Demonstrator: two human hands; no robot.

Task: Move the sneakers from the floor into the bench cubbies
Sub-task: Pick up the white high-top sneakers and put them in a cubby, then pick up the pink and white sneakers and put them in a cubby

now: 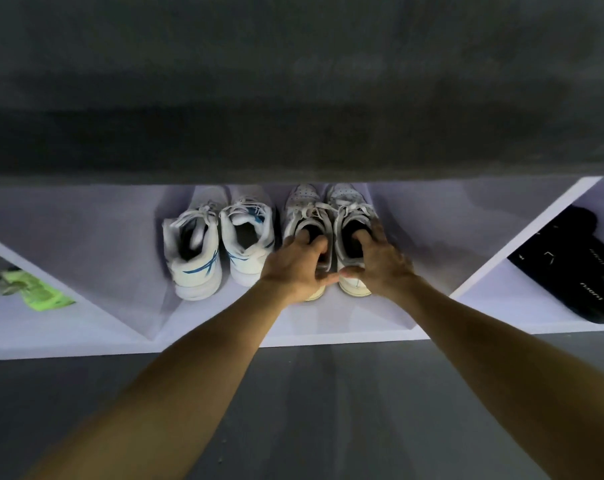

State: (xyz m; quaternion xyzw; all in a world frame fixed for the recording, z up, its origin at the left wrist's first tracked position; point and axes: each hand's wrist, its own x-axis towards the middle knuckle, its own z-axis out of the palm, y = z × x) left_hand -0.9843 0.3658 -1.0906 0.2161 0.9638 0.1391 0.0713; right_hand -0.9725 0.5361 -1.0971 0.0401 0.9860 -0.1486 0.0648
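Observation:
Two pairs of white sneakers stand side by side, toes inward, in the middle cubby of the white bench [293, 336]. The left pair has blue stripes [220, 247]. The right pair is plain white with grey mesh. My left hand [295, 268] has its fingers hooked into the heel opening of the left plain sneaker [305, 209]. My right hand [380, 261] grips the heel opening of the right plain sneaker [349, 209]. Both sneakers rest on the cubby floor.
A neon green shoe [39, 292] lies in the left cubby. Black shoes [577, 268] lie in the right cubby behind a white divider [522, 244]. The dark bench top [293, 98] overhangs the cubbies. Grey floor [311, 410] spreads in front.

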